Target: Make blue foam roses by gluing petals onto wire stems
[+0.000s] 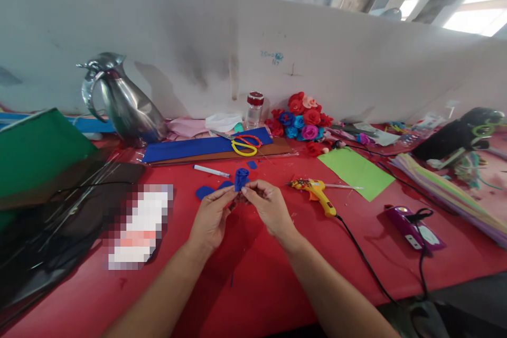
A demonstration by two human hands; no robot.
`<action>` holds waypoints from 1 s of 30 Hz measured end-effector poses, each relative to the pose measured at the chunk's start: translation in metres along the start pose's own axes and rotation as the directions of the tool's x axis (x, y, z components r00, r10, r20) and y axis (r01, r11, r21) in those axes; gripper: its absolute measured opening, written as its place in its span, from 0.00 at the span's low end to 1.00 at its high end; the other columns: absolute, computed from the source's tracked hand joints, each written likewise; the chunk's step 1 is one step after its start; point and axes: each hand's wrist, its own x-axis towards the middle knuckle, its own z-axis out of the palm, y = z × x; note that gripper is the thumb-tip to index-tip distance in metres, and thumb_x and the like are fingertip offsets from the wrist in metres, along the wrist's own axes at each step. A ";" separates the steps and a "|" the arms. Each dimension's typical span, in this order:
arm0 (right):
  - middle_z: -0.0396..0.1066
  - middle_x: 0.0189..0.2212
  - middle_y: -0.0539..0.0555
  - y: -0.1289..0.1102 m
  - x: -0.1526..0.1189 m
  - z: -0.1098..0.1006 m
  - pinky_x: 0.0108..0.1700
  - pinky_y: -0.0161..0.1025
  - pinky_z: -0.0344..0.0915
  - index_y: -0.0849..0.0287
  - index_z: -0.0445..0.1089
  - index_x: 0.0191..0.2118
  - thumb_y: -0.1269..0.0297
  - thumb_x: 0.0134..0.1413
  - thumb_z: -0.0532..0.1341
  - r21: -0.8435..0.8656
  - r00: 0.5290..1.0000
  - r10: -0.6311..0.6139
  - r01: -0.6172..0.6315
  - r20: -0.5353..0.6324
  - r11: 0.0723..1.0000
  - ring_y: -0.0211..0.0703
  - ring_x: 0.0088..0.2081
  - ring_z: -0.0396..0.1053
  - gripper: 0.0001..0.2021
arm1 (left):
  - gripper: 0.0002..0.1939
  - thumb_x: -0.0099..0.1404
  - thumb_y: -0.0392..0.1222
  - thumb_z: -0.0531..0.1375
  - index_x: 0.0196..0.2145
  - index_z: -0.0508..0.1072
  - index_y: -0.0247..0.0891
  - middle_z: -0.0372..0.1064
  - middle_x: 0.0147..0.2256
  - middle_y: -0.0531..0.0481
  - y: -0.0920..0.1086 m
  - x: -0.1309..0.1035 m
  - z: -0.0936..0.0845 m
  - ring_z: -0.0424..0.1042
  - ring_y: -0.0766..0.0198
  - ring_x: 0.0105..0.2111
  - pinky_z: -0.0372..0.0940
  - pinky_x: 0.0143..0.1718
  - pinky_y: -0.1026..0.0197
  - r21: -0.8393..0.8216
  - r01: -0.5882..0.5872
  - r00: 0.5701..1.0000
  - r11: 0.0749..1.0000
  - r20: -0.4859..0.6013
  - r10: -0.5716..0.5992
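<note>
Between the fingertips of both hands is a small blue artificial rose (241, 178), its rolled petals facing up and a thin stem hanging down below. My left hand (212, 215) pinches its base from the left. From the right, my right hand (270, 207) presses thumb and fingers against the same base. Loose blue petals (205, 191) lie on the red table just behind my left hand. A white marker pen (211, 171) rests beyond them. To the right of my right hand lies a yellow hot glue gun (317, 193), its nozzle pointing left.
Yellow-and-red scissors (244, 144) lie on a blue sheet (178, 150). Behind stand a steel jug (122, 100), a red-lidded jar (254, 111) and a bunch of artificial roses (303, 119). A green sheet (356, 171) and a purple power socket (414, 229) with cords are at right.
</note>
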 end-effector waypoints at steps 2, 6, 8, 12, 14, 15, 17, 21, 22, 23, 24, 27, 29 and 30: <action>0.74 0.23 0.49 0.000 0.000 0.000 0.35 0.37 0.68 0.57 0.70 0.26 0.61 0.45 0.64 -0.006 1.000 -0.008 0.008 0.007 1.000 0.40 0.27 0.72 0.06 | 0.09 0.41 0.41 0.71 0.23 0.80 0.36 0.77 0.27 0.47 0.000 0.000 -0.001 0.69 0.65 0.29 0.62 0.32 0.64 -0.004 0.003 1.000 1.000 -0.005 -0.003; 0.73 0.22 0.49 0.000 -0.001 0.001 0.33 0.36 0.68 0.57 0.70 0.26 0.62 0.45 0.64 -0.004 1.000 -0.009 0.009 0.001 1.000 0.39 0.27 0.71 0.05 | 0.09 0.43 0.40 0.71 0.25 0.80 0.36 0.77 0.27 0.47 -0.001 -0.001 0.000 0.70 0.65 0.29 0.62 0.34 0.64 -0.019 -0.007 1.000 1.000 0.003 0.007; 0.72 0.21 0.48 0.000 -0.001 0.001 0.32 0.35 0.67 0.57 0.71 0.26 0.62 0.45 0.64 0.002 1.000 -0.003 0.003 -0.006 1.000 0.39 0.26 0.70 0.05 | 0.09 0.42 0.41 0.71 0.24 0.80 0.36 0.76 0.26 0.48 -0.001 -0.002 0.001 0.69 0.66 0.28 0.62 0.33 0.64 -0.028 -0.012 1.000 1.000 0.015 0.013; 0.72 0.21 0.48 0.000 -0.001 0.001 0.31 0.35 0.67 0.57 0.70 0.26 0.61 0.44 0.64 0.033 1.000 0.019 -0.018 -0.013 0.999 0.38 0.25 0.69 0.06 | 0.10 0.42 0.41 0.72 0.24 0.80 0.35 0.76 0.25 0.48 0.001 -0.004 0.004 0.69 0.66 0.27 0.63 0.33 0.63 -0.024 -0.015 0.999 1.000 0.043 0.016; 0.72 0.21 0.48 0.001 0.000 0.001 0.31 0.35 0.67 0.58 0.71 0.26 0.62 0.44 0.64 0.033 1.000 0.023 -0.023 -0.012 0.999 0.38 0.25 0.70 0.06 | 0.10 0.41 0.41 0.72 0.23 0.80 0.35 0.76 0.25 0.48 0.002 -0.005 0.005 0.70 0.65 0.28 0.63 0.34 0.62 -0.026 -0.024 0.998 0.999 0.050 0.025; 0.72 0.21 0.48 0.001 0.000 0.001 0.31 0.35 0.67 0.58 0.71 0.26 0.62 0.44 0.64 0.023 1.000 0.019 -0.018 -0.012 1.000 0.38 0.25 0.70 0.05 | 0.10 0.40 0.41 0.72 0.22 0.79 0.35 0.75 0.24 0.48 0.002 -0.005 0.005 0.70 0.64 0.28 0.64 0.34 0.62 -0.029 -0.028 0.998 0.999 0.048 0.030; 0.72 0.22 0.48 0.001 -0.001 0.002 0.32 0.35 0.67 0.58 0.71 0.26 0.63 0.44 0.63 -0.007 1.000 -0.001 0.001 -0.016 1.000 0.38 0.25 0.69 0.05 | 0.10 0.39 0.41 0.73 0.21 0.79 0.35 0.75 0.23 0.49 0.003 -0.005 0.006 0.69 0.65 0.27 0.64 0.33 0.62 -0.035 -0.030 0.999 0.999 0.034 0.031; 0.72 0.22 0.48 0.002 -0.003 0.003 0.32 0.35 0.67 0.58 0.71 0.25 0.63 0.46 0.62 -0.073 0.999 -0.045 0.044 -0.016 0.996 0.38 0.26 0.69 0.05 | 0.09 0.39 0.40 0.72 0.20 0.78 0.36 0.73 0.22 0.51 0.001 -0.005 0.004 0.67 0.68 0.26 0.62 0.30 0.65 -0.050 -0.014 1.000 0.999 -0.020 0.013; 0.72 0.22 0.49 0.002 -0.004 0.003 0.31 0.35 0.67 0.58 0.71 0.25 0.63 0.46 0.62 -0.087 0.998 -0.054 0.053 -0.013 0.995 0.38 0.26 0.69 0.05 | 0.09 0.39 0.39 0.72 0.20 0.78 0.36 0.72 0.22 0.52 0.001 -0.005 0.004 0.67 0.69 0.25 0.62 0.30 0.66 -0.056 -0.011 1.000 0.998 -0.030 0.010; 0.72 0.22 0.49 0.002 -0.004 0.004 0.31 0.35 0.67 0.57 0.70 0.25 0.63 0.46 0.61 -0.094 0.998 -0.061 0.060 -0.010 0.994 0.39 0.26 0.69 0.05 | 0.08 0.39 0.39 0.72 0.20 0.78 0.36 0.72 0.22 0.53 0.000 -0.004 0.004 0.67 0.69 0.26 0.62 0.30 0.67 -0.061 -0.009 0.999 0.998 -0.036 0.007; 0.72 0.22 0.49 0.003 -0.004 0.004 0.32 0.35 0.67 0.57 0.71 0.25 0.64 0.47 0.61 -0.094 0.998 -0.064 0.063 -0.008 0.994 0.39 0.26 0.70 0.05 | 0.08 0.40 0.39 0.71 0.20 0.78 0.37 0.72 0.23 0.53 0.000 -0.004 0.003 0.67 0.70 0.26 0.62 0.30 0.67 -0.063 -0.009 0.999 0.998 -0.039 0.006; 0.73 0.23 0.49 0.003 -0.003 0.003 0.33 0.36 0.68 0.57 0.71 0.26 0.64 0.47 0.61 -0.058 0.999 -0.050 0.050 0.002 0.997 0.39 0.27 0.71 0.04 | 0.07 0.41 0.40 0.71 0.20 0.78 0.38 0.73 0.23 0.52 -0.002 -0.003 0.003 0.67 0.69 0.26 0.62 0.31 0.66 -0.044 -0.039 0.999 0.998 -0.038 0.037; 0.74 0.24 0.49 0.003 -0.002 0.002 0.35 0.36 0.68 0.57 0.72 0.27 0.64 0.46 0.63 -0.019 0.999 -0.030 0.030 0.019 0.999 0.39 0.27 0.71 0.03 | 0.07 0.42 0.41 0.71 0.21 0.79 0.39 0.74 0.24 0.50 -0.003 -0.002 0.003 0.68 0.66 0.27 0.64 0.32 0.64 -0.019 -0.068 0.997 0.997 -0.031 0.068; 0.74 0.24 0.49 0.003 -0.001 0.001 0.36 0.37 0.68 0.57 0.72 0.28 0.64 0.45 0.63 -0.003 0.999 -0.021 0.021 0.029 1.000 0.39 0.28 0.71 0.03 | 0.07 0.42 0.42 0.71 0.21 0.79 0.39 0.75 0.25 0.49 -0.003 -0.002 0.003 0.69 0.64 0.28 0.64 0.32 0.63 -0.007 -0.080 0.996 0.997 -0.027 0.080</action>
